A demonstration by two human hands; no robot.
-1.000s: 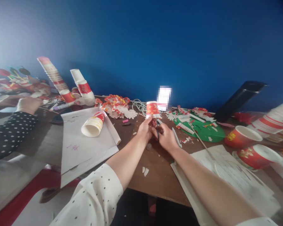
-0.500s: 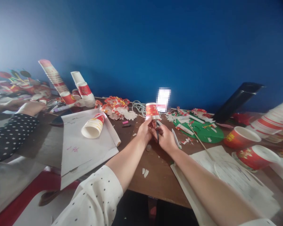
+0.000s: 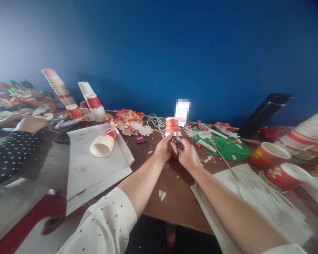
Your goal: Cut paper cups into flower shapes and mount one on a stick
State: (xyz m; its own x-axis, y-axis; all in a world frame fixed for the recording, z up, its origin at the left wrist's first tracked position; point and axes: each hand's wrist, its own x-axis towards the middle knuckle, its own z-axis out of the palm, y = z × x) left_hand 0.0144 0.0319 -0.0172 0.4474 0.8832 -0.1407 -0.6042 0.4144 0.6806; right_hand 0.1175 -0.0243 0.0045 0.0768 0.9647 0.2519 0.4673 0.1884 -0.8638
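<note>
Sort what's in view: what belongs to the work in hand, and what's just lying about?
In hand:
- red patterned cup, in the left hand
- scissors, in the right hand

Apparently lying about:
- nested cups on white paper
- green sheet
- black cylinder

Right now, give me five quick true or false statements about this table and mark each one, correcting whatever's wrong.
1. The left hand holds a red-and-white paper cup. True.
2. The right hand grips a marker. False: it grips scissors.
3. The nested paper cups on the white paper stand upright. False: they lie on their side.
4. Paper scraps lie on the green sheet. True.
5. The co-worker's sleeve is plain white. False: it is dark with white dots.
</note>
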